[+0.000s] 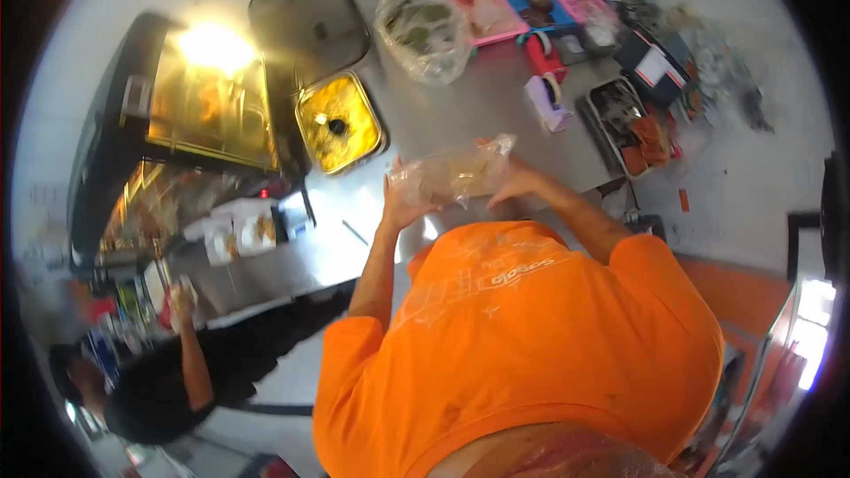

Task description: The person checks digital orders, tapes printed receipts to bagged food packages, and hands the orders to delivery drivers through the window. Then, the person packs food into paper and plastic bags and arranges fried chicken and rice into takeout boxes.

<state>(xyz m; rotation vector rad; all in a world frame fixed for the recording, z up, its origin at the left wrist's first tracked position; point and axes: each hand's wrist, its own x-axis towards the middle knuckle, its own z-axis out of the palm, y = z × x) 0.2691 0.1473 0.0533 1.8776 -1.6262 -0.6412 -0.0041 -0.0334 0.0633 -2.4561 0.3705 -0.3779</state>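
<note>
A clear, crinkled plastic bag with pale brown contents hangs between my hands at the front edge of the metal counter. What is inside cannot be made out. My left hand is closed round the bag's left end, its palm beneath and fingers partly hidden by the plastic. At the right end, my right hand grips the bag, with fingertips showing over the far side and the thumb on the near side.
A square metal pan of yellow food stands left of the bag, near a lit glass display case. Behind are a large plastic bag, pink and blue trays, tape dispensers and a metal tray. Another person stands at left.
</note>
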